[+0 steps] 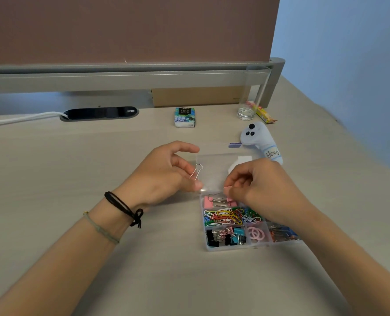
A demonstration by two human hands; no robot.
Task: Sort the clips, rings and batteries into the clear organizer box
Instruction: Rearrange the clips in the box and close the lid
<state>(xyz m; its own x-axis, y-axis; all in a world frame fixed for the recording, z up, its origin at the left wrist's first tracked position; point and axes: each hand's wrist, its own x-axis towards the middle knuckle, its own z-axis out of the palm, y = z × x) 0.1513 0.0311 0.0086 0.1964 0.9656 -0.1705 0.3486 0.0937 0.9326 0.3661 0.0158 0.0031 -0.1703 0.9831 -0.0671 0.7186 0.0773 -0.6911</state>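
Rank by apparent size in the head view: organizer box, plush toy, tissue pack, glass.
1. organizer box
2. plush toy
3. glass and tissue pack look similar; both sit farther away, so unranked.

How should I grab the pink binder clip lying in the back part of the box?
Probably pinch the pink binder clip by its wire handles, coming from above. They stick out past the flat pink body, and the organizer box walls block the sides.

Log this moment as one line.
left hand: holds loose wire handle | right hand: pinches pink binder clip | organizer box: open, part filled
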